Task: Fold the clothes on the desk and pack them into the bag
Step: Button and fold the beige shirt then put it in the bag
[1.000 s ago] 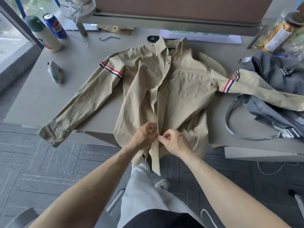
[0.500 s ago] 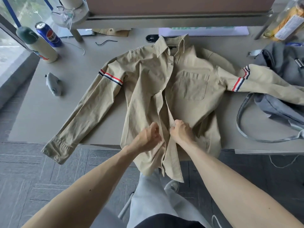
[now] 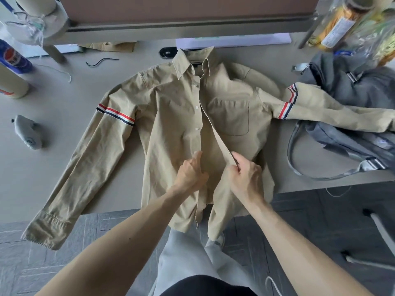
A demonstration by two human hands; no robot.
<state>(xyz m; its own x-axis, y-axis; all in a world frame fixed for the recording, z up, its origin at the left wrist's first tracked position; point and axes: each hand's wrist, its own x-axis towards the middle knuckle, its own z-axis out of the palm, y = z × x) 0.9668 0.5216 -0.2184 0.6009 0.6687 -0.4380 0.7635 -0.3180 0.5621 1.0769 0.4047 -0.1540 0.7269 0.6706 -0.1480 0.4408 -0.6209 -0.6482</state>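
Now shirt (image 3: 175, 133) flat on desk (image 3: 64, 133); both hands pinch placket: L hand (image 3: 189, 174), R hand (image 3: 245, 178).

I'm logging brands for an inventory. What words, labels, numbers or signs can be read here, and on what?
No text reads clearly in this view.
blue can: a round red, white and blue emblem shows, but the lettering is blurred.
jar: the label print is blurred.
shirt: the dark collar tag is too small to read.
bag: the small patch is too small to read.

One shirt (image 3: 175, 129), one bag (image 3: 342, 82), one can (image 3: 12, 58), two hands (image 3: 190, 174) (image 3: 245, 178).
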